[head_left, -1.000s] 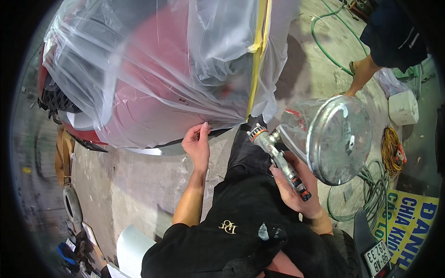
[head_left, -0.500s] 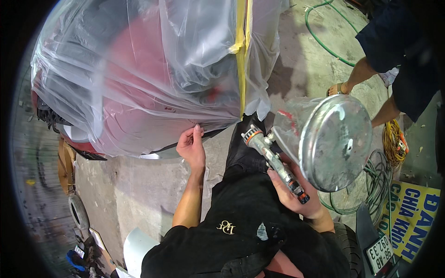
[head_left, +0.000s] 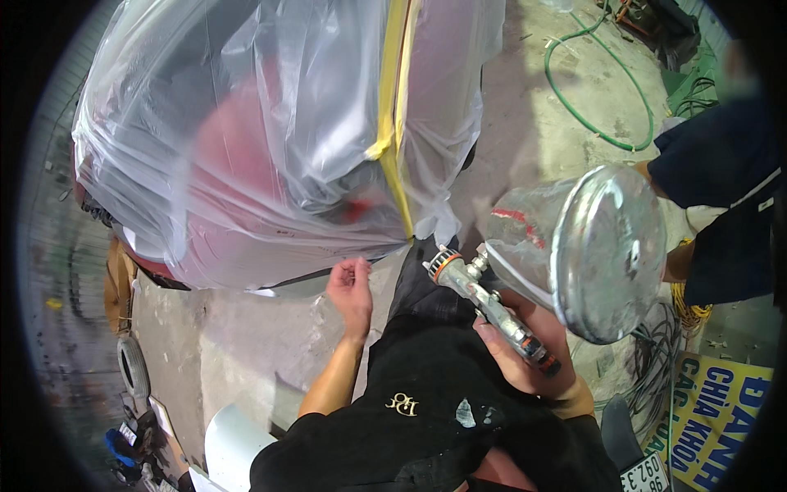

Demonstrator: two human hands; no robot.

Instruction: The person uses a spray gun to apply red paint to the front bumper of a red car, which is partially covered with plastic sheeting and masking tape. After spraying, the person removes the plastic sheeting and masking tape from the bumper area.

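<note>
My right hand (head_left: pixel 525 348) grips the handle of a metal spray gun (head_left: pixel 484 299), its nozzle aimed up and left and its big silver cup (head_left: pixel 594 250) standing to the right. My left hand (head_left: pixel 351 289) hovers with its fingers curled and apart, just below the lower edge of a clear plastic sheet (head_left: pixel 270 131). The sheet wraps a red car body (head_left: pixel 246 172), and a strip of yellow masking tape (head_left: pixel 392 123) runs down it. Nothing is held in the left hand.
Another person in dark blue (head_left: pixel 721 180) stands at the right. A green hose (head_left: pixel 590 107) loops over the concrete floor at the top right, cables (head_left: pixel 656 361) lie coiled lower right beside a yellow and blue sign (head_left: pixel 713 418). A tyre (head_left: pixel 131 369) lies at the left.
The view has closed in on the wrapped car. My left hand has come off the plastic's lower edge and curled. The spray gun stays in my right hand.
</note>
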